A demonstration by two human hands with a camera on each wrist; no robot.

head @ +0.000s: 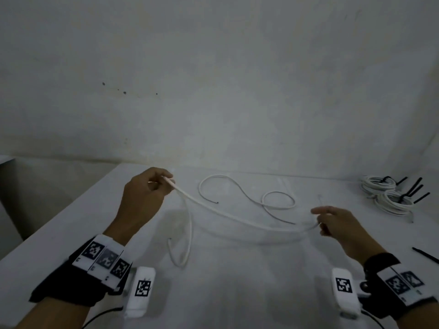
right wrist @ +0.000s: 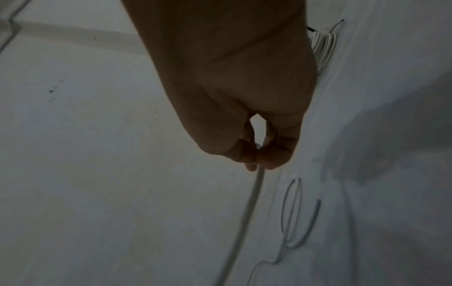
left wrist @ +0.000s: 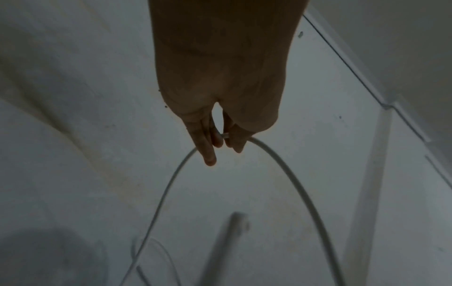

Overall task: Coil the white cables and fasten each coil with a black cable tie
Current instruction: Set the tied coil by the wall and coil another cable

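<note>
A white cable (head: 221, 213) sags above the white table (head: 237, 269) between my two hands. My left hand (head: 152, 188) pinches it at the far left, and a tail (head: 188, 233) drops from there to the table. In the left wrist view the cable (left wrist: 281, 160) arcs away from my pinching fingers (left wrist: 208, 147). My right hand (head: 330, 219) pinches the cable's other end at the right; the right wrist view shows that cable (right wrist: 247, 212) running down from my pinched fingertips (right wrist: 259, 154). A second loose white cable (head: 240, 191) lies in curves behind.
Tied white coils (head: 387, 195) with black cable ties (head: 414, 188) sticking out sit at the table's far right. One loose black tie (head: 425, 254) lies near the right edge. A wall (head: 213, 79) stands behind the table, whose left edge falls away.
</note>
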